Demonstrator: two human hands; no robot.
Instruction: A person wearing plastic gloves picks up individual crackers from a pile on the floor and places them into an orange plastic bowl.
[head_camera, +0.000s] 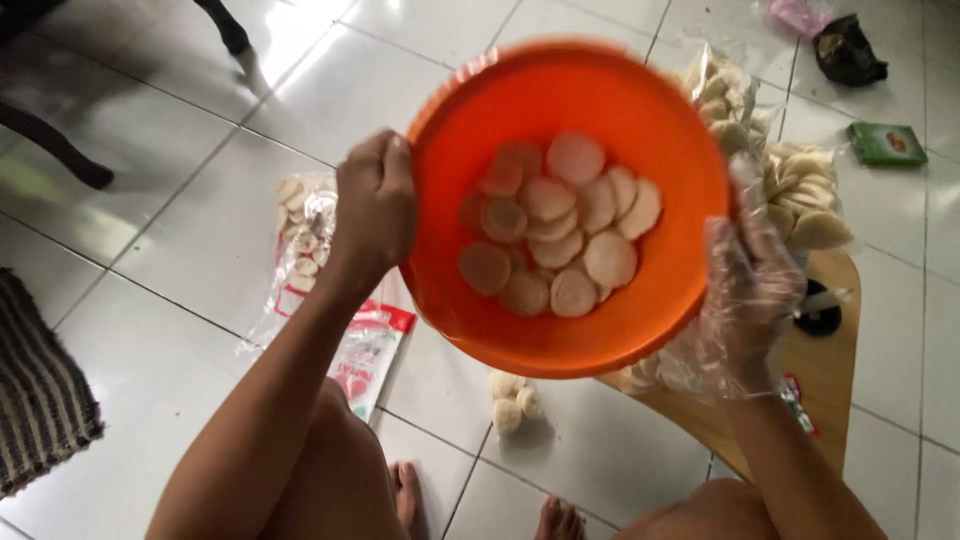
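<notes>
I hold an orange plastic bowl (640, 120) up over the tiled floor with both hands. Several pale round crackers (555, 235) lie in its bottom. My left hand (375, 205) is bare and grips the bowl's left rim. My right hand (750, 280) wears a clear plastic glove and grips the right rim.
Clear bags of crackers (800, 195) sit on a wooden board (825, 365) at right, another bag (305, 240) at left. A few loose crackers (512, 400) lie by my feet. A striped mat (40, 390) is far left, a green box (886, 143) and dark bag (848, 48) far right.
</notes>
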